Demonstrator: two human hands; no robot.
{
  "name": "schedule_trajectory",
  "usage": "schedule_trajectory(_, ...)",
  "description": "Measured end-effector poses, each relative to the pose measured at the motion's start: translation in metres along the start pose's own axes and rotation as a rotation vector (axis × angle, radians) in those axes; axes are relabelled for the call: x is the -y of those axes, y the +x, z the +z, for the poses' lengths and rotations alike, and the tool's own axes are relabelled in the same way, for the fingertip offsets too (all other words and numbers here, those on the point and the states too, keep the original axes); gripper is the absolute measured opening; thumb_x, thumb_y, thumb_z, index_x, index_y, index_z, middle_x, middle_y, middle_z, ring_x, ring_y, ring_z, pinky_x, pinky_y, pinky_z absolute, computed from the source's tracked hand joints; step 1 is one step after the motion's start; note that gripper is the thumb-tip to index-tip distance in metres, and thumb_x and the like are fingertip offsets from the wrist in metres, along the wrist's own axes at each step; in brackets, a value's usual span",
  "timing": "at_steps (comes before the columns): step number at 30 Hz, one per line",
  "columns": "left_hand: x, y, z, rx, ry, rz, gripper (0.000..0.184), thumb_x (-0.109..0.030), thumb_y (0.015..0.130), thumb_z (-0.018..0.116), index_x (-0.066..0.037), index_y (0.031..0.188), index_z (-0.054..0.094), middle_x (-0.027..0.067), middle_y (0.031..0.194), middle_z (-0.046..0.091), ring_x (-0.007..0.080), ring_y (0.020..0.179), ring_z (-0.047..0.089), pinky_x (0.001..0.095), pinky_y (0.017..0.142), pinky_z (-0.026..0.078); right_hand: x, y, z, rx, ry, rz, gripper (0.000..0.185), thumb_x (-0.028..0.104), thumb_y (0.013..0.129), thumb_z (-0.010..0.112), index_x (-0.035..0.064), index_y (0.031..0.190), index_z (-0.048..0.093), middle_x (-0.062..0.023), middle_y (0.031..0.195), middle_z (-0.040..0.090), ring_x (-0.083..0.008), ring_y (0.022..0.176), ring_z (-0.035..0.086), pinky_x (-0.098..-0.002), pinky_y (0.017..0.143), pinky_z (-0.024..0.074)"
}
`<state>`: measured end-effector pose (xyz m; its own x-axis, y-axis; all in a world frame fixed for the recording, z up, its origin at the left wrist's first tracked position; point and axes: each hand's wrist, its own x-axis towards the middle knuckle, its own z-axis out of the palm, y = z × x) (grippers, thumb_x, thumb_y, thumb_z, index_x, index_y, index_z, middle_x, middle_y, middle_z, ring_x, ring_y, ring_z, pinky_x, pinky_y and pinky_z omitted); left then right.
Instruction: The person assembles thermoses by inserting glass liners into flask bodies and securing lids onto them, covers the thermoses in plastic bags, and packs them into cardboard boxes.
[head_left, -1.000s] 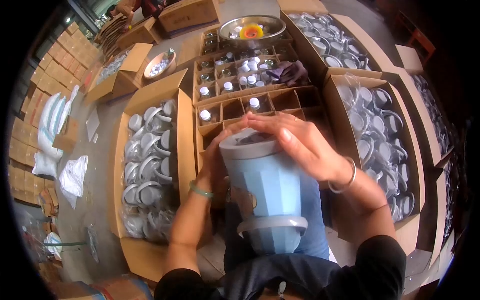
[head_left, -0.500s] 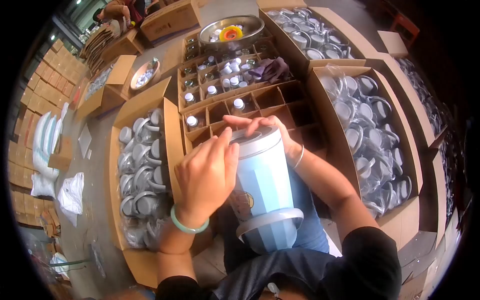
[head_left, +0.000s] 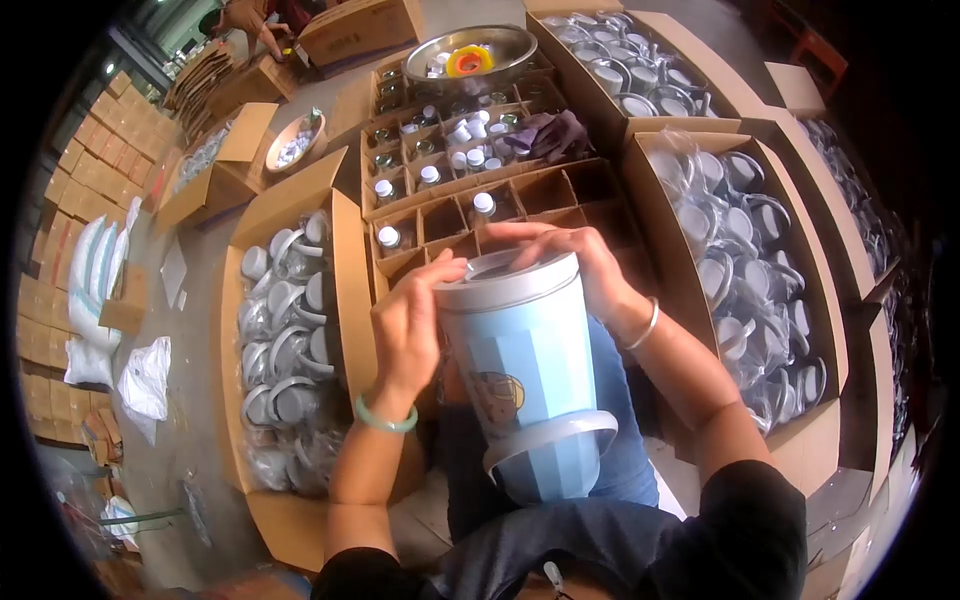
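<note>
A large light-blue faceted cup (head_left: 530, 365) with a white rim stands tilted between my hands, its lower end at my lap. It has a cartoon print on its left side and a pale loop handle (head_left: 550, 440) near the bottom. My left hand (head_left: 410, 325) is closed against the left side of the rim. My right hand (head_left: 580, 260) curls over the rim's right side, its fingers reaching across the grey top. Beyond the cup is a divided carton (head_left: 440, 222) with white-capped bottles in some compartments.
Cartons of grey-lidded, handled containers in clear plastic flank me at left (head_left: 345, 250) and right (head_left: 800, 230). A metal bowl (head_left: 520, 50) with a yellow-orange tape roll (head_left: 470, 60) sits ahead, near a dark cloth (head_left: 550, 137). A co-worker (head_left: 250, 20) bends at far left.
My left hand has dropped from above the top to the rim's left side. My right hand has slid slightly right, its fingers still over the top. The cup has tilted a little.
</note>
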<state>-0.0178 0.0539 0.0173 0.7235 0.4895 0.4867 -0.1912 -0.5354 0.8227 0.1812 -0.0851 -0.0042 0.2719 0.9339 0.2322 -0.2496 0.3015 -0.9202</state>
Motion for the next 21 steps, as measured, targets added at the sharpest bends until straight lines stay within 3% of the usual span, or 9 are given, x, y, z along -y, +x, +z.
schedule_trajectory(4,-0.080,0.009,0.002,0.083,0.624,0.329,0.028,-0.017,0.100,0.049,0.001,0.110,0.068,0.0179,0.101,0.070,0.0343,0.091,0.070,0.0390,0.078,0.055,-0.069,0.026,-0.003,0.217,0.696,0.167,0.047,0.032,0.087,0.050,-0.0074,0.104,0.069,-0.0168,0.151,0.041,-0.0280,0.123,0.055,-0.0360,0.102,0.0462)
schedule_trajectory(6,-0.089,0.012,0.003,0.103,0.660,0.290,0.029,-0.017,0.100,0.048,0.000,0.113,0.068,0.0174,0.103,0.070,0.0339,0.090,0.070,0.0400,0.081,0.054,-0.057,0.028,-0.001,0.234,0.637,0.180,0.049,0.034,0.090,0.050,-0.0068,0.109,0.067,-0.0161,0.152,0.039,-0.0281,0.128,0.051,-0.0372,0.106,0.0426)
schedule_trajectory(8,-0.063,0.015,-0.006,0.101,0.356,0.267,0.049,-0.026,0.106,0.029,0.006,0.116,0.065,0.0183,0.105,0.071,0.0308,0.101,0.068,0.0393,0.093,0.050,-0.029,0.026,0.000,0.130,0.465,0.258,0.056,0.043,0.100,0.041,-0.0040,0.122,0.062,-0.0156,0.155,0.033,-0.0272,0.137,0.040,-0.0406,0.112,0.0353)
schedule_trajectory(9,-0.043,0.012,-0.010,0.043,-0.062,0.024,0.060,-0.033,0.107,0.020,0.008,0.120,0.062,0.0196,0.115,0.068,0.0291,0.110,0.064,0.0400,0.102,0.044,-0.011,0.023,-0.004,0.034,0.344,0.147,0.058,0.045,0.102,0.036,-0.0032,0.123,0.062,-0.0166,0.151,0.039,-0.0271,0.135,0.042,-0.0406,0.112,0.0353)
schedule_trajectory(12,0.024,0.008,-0.011,0.102,-0.473,-0.365,0.071,-0.051,0.104,0.026,0.008,0.124,0.060,0.0206,0.135,0.056,0.0279,0.128,0.051,0.0391,0.111,0.035,0.046,0.003,0.018,-0.037,-0.339,-0.254,0.063,0.048,0.103,0.031,-0.0023,0.125,0.061,-0.0185,0.134,0.057,-0.0278,0.125,0.053,-0.0392,0.108,0.0382)
schedule_trajectory(13,0.024,0.008,-0.007,0.141,-0.448,-0.309,0.078,-0.060,0.100,0.031,0.008,0.122,0.061,0.0196,0.135,0.056,0.0289,0.130,0.049,0.0393,0.111,0.035,0.052,-0.005,0.029,0.030,-0.381,-0.270,0.056,0.042,0.104,0.036,-0.0032,0.123,0.063,-0.0171,0.121,0.065,-0.0275,0.114,0.060,-0.0381,0.103,0.0423)
schedule_trajectory(14,0.022,0.004,-0.003,0.099,-0.486,-0.302,0.077,-0.060,0.101,0.030,0.008,0.118,0.063,0.0203,0.129,0.060,0.0300,0.127,0.052,0.0395,0.109,0.037,0.051,-0.010,0.029,0.074,-0.611,-0.239,0.047,0.034,0.103,0.042,-0.0045,0.117,0.065,-0.0170,0.120,0.066,-0.0247,0.106,0.064,-0.0359,0.096,0.0472)
schedule_trajectory(17,0.002,0.003,-0.007,0.061,-0.128,-0.101,0.057,-0.039,0.107,0.030,0.005,0.107,0.068,0.0187,0.111,0.069,0.0309,0.113,0.062,0.0376,0.098,0.047,0.019,-0.008,0.017,-0.045,-0.228,-0.118,0.042,0.027,0.101,0.045,-0.0065,0.103,0.070,-0.0181,0.118,0.067,-0.0212,0.098,0.066,-0.0302,0.087,0.0512)
schedule_trajectory(21,-0.051,0.011,-0.001,0.011,0.478,0.109,0.026,-0.018,0.100,0.049,-0.002,0.095,0.070,0.0162,0.087,0.070,0.0320,0.079,0.070,0.0379,0.069,0.055,-0.025,0.000,-0.001,-0.061,0.109,-0.183,0.045,0.032,0.096,0.046,-0.0054,0.091,0.071,-0.0218,0.123,0.064,-0.0306,0.108,0.062,-0.0370,0.096,0.0472)
